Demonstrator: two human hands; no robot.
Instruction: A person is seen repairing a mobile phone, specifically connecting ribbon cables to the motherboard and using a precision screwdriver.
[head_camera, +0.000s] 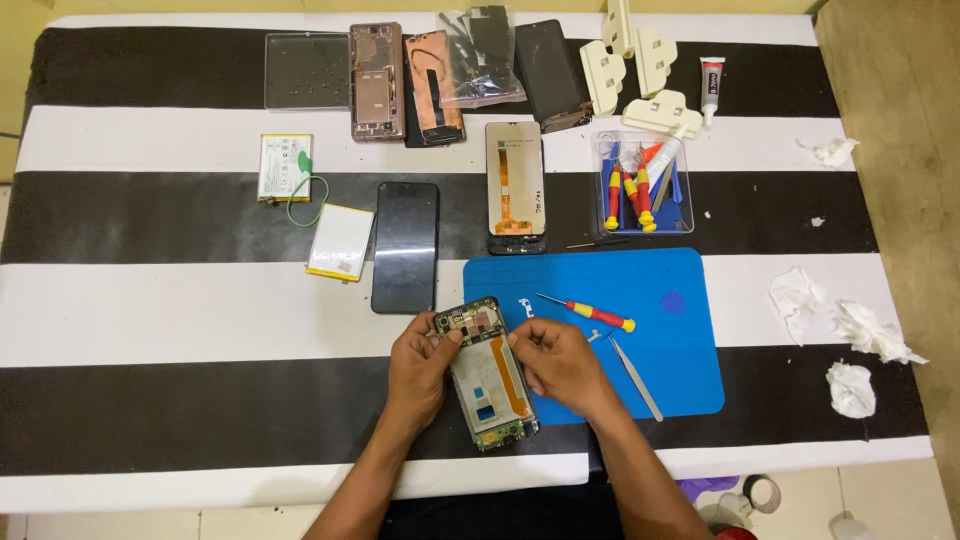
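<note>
Opened phone (487, 375): back cover off, boards and orange flex strip exposed; lies on the tabletop (200, 300) at the near left corner of the blue mat, tilted slightly, between both hands.
Left hand (417, 370): grips the phone's left edge; fingers clamped on its upper left corner, thumb on top.
Right hand (560, 362): rests on the phone's right side; fingers pinched together at its upper right corner; whether they hold a small part, cannot tell.
Blue mat (680, 370): rectangular work mat, right of centre, under the right hand.
Tweezers (635, 378): metal, on the mat, just right of the right hand.
Screwdriver (592, 313): red and yellow handle, on the mat, beyond the right hand.
Crumpled tissues (850, 335): three white wads, right edge of the tabletop.
Black phone (405, 247): face up, screen dark, beyond the left hand.
Flat battery (341, 242): white with yellow edge, left of the black phone.
Second battery (285, 166): white, green wire looped beside it, farther left.
Display panel (516, 188): back side up, orange flex visible, beyond the mat.
Clear tool tray (645, 182): holds more red and yellow screwdrivers, right of the panel.
Far row: clear plastic lid (307, 70), copper-coloured phone frames (377, 82), dark screen (547, 72), cream plastic clamps (630, 60), small glue tube (711, 85).
</note>
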